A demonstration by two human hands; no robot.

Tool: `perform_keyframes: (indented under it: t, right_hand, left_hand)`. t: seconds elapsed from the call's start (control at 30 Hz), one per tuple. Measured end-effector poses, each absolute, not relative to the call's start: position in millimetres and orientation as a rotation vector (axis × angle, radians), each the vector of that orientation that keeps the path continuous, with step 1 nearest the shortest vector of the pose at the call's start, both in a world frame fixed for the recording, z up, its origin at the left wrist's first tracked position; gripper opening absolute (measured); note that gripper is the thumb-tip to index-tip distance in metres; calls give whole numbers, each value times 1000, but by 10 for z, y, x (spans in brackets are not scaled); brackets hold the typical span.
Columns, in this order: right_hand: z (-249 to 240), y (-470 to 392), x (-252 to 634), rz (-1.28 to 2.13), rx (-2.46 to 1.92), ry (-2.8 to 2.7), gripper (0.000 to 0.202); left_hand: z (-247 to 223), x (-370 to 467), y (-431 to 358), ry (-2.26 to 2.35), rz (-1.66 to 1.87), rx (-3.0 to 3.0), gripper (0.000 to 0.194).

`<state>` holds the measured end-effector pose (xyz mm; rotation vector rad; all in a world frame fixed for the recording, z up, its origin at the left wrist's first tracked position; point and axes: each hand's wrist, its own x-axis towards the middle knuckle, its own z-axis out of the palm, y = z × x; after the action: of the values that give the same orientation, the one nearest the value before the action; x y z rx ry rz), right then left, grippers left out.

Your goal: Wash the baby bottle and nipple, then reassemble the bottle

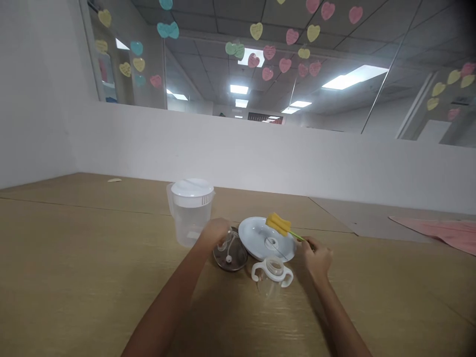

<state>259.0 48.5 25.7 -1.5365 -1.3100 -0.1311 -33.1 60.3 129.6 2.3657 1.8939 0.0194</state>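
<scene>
My right hand (317,254) is closed round the green handle of a brush with a yellow sponge head (278,224). The sponge is over a white round dish (256,238). My left hand (216,232) is closed at the left edge of a dark oval tray (236,263), on a small clear piece with a thin tube whose round white end (228,259) hangs over the tray. A clear bottle with a white two-handled collar (272,271) stands open-topped in front of the dish.
A clear pitcher with a white lid (192,191) stands behind my left hand. Pink cloth (446,232) lies at the far right of the wooden table (92,267). A small pale piece (114,180) lies near the white wall.
</scene>
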Motion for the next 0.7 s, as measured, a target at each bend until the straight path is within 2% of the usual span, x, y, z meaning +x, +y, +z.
perform_keyframes:
  t: [0.13,0.3,0.47,0.7]
  right_hand:
    - [270,480,2585,-143,-1554,-1293,39]
    - [271,492,2582,-181,-1558,-1306,38]
    - [272,508,2586,-218,-1566,-1278,35]
    - [267,555,2558,-588,-1710,-1457,29]
  left_hand:
    - [1101,-210,707,1914,-162,2342,25]
    - [1027,-207,725,1918,-76,2408,19]
    - [1187,-193,675,1901,-1,2496,12]
    - [1289,186,574,1607,242,2728,27]
